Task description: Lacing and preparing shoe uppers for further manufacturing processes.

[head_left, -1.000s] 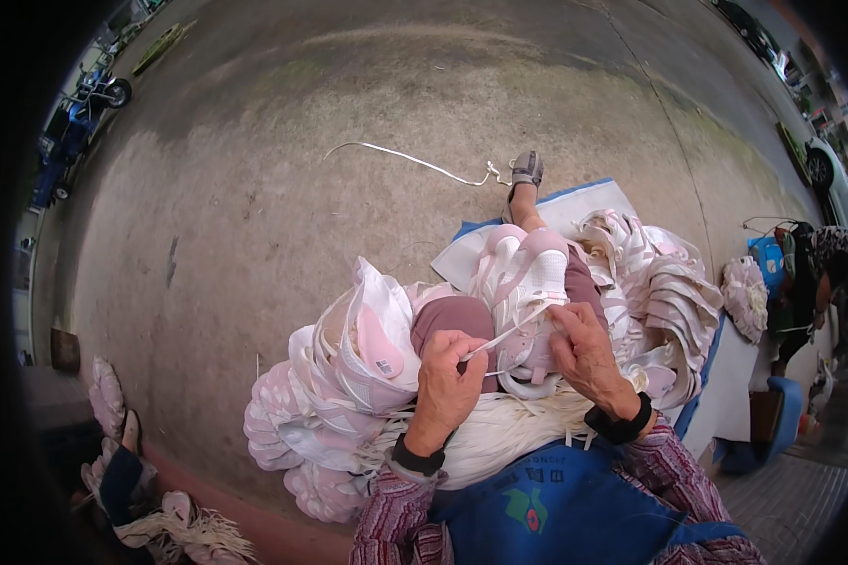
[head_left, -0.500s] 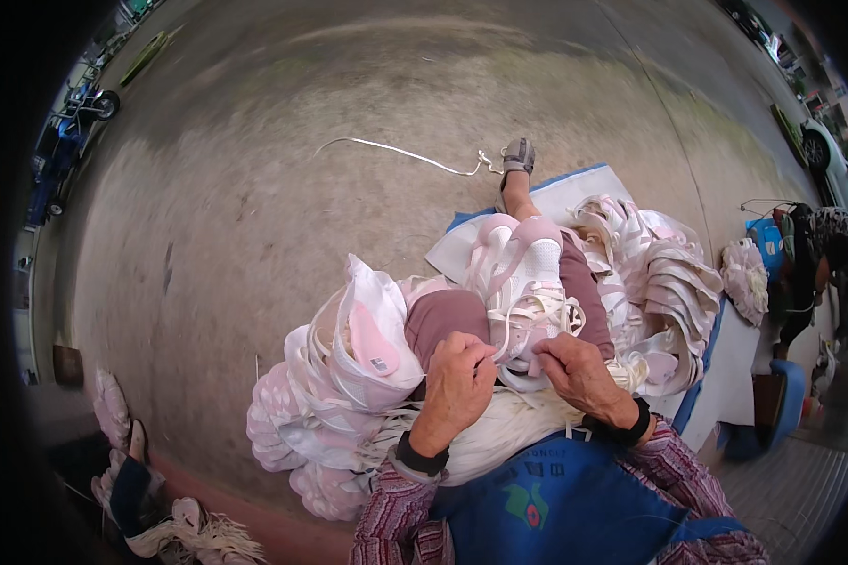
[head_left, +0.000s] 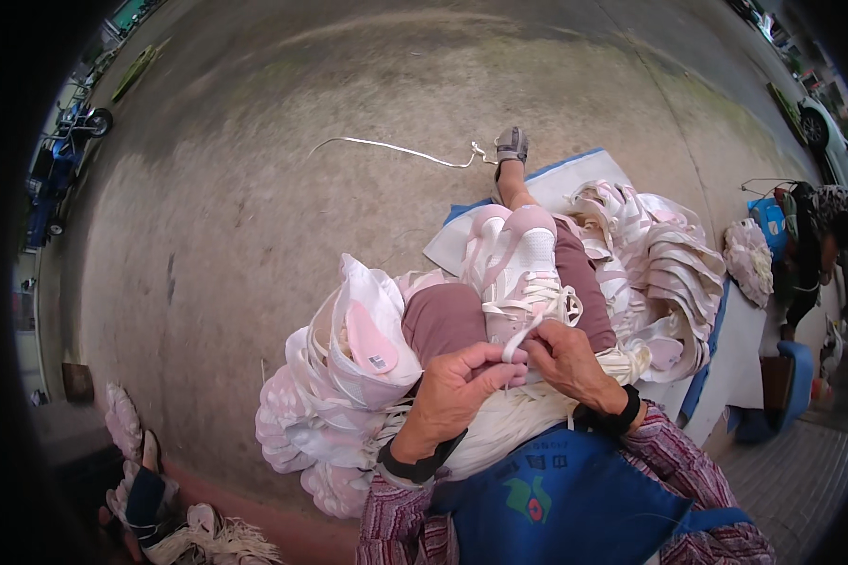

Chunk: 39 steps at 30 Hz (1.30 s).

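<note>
A white and pink sneaker upper [head_left: 534, 252] lies across my lap, toe pointing away, with white lacing crossed over its front. Close to its near end, my left hand [head_left: 462, 391] pinches a flat white shoelace [head_left: 521, 341] between thumb and fingers. My right hand [head_left: 572, 365] is closed on the same lace just to the right, and the lace forms a small loop between the two hands. Beneath my hands a thick bundle of loose white laces [head_left: 499, 431] rests on my blue apron [head_left: 561, 485].
Stacked uppers [head_left: 334, 377] lean against my left leg, and another row of uppers [head_left: 674, 273] lies to my right on a pale sheet [head_left: 575, 179]. One long lace [head_left: 386, 145] trails over the concrete ahead. A blue chair [head_left: 790, 391] and other people are at the right.
My hands have come together, and the lace now shows raised in a loop between them. The left hand has turned and moved right toward the right hand.
</note>
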Each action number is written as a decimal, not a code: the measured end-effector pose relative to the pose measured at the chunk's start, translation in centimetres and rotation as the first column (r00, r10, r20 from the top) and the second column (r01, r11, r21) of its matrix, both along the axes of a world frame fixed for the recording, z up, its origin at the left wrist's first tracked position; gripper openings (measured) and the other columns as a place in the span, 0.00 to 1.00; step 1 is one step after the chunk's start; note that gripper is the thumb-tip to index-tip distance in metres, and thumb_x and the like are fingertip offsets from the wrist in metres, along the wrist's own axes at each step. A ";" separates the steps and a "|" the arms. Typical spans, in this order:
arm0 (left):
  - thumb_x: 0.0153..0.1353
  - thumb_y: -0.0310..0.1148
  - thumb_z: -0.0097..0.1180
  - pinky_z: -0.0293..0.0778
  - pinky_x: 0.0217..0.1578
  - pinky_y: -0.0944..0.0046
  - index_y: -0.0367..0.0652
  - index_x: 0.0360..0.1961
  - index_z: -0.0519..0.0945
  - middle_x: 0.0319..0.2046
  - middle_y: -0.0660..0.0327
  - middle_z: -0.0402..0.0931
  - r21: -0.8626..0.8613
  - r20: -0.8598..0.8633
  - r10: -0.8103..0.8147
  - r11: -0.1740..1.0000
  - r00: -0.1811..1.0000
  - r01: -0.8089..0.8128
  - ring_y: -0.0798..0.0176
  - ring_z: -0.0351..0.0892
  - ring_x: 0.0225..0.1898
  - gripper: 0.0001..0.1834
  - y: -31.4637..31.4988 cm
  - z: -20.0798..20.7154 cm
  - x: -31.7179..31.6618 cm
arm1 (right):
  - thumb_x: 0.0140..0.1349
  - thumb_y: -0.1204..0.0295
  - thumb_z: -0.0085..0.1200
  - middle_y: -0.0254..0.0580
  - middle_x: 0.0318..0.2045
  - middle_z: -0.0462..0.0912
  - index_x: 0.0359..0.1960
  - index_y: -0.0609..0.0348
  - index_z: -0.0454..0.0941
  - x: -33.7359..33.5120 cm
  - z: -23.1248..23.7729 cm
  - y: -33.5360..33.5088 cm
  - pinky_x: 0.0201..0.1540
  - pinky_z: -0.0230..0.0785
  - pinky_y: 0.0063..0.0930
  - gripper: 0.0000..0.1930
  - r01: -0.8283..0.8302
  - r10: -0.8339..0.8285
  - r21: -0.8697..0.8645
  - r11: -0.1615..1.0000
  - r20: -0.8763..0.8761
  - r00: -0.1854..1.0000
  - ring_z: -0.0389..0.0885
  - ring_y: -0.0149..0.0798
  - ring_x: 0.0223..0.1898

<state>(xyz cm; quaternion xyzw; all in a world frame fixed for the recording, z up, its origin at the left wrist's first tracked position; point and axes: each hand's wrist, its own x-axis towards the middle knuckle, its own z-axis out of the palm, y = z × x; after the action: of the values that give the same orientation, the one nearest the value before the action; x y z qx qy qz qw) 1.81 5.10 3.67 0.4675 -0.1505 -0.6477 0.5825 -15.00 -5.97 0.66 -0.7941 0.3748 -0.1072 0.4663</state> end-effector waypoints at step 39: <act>0.56 0.25 0.59 0.74 0.29 0.65 0.36 0.32 0.75 0.25 0.55 0.79 0.037 0.814 0.027 0.994 0.581 -0.099 0.64 0.81 0.26 0.06 -3.7 -4.6 -2.1 | 0.60 0.73 0.57 0.36 0.17 0.76 0.37 0.63 0.81 -0.4 -3.1 0.6 0.22 0.65 0.21 0.07 0.203 -0.206 0.038 0.978 0.149 0.967 0.73 0.24 0.18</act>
<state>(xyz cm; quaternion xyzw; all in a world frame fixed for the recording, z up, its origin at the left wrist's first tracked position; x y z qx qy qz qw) -0.32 1.44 -0.98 0.7390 -0.3577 -0.3472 0.4532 -15.40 -5.33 -2.40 -0.7354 0.4192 -0.2111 0.4888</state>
